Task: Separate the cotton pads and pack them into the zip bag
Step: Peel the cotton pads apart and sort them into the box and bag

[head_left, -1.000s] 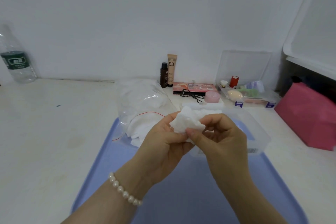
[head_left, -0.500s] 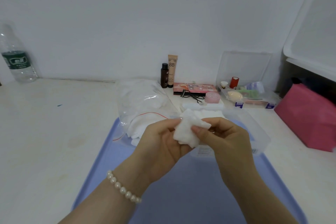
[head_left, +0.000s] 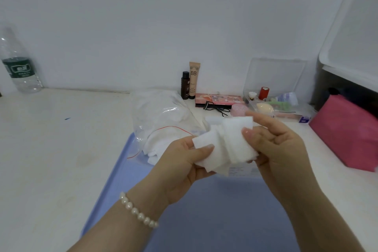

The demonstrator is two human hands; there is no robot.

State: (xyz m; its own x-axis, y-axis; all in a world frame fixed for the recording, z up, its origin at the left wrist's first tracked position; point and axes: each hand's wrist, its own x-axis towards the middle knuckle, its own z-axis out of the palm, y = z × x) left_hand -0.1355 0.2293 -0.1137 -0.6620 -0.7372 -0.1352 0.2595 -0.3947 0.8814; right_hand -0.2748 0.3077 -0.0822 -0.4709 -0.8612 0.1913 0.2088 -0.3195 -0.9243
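A blue plastic tray (head_left: 114, 190) lies on the pale worktop (head_left: 51, 149); the clear zip bag (head_left: 161, 116) rests at its far edge, a clear plastic water bottle (head_left: 18, 71) far left.

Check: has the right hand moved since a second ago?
Yes. The right hand has pulled rightward and slightly up, away from the left hand, against the zip bag, fanning out the cotton pads.

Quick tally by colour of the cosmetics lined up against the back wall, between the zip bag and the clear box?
Dark brown: 1, small bottle
Beige: 1, BB tube
Pink: 2, palette, round case
Total: 4
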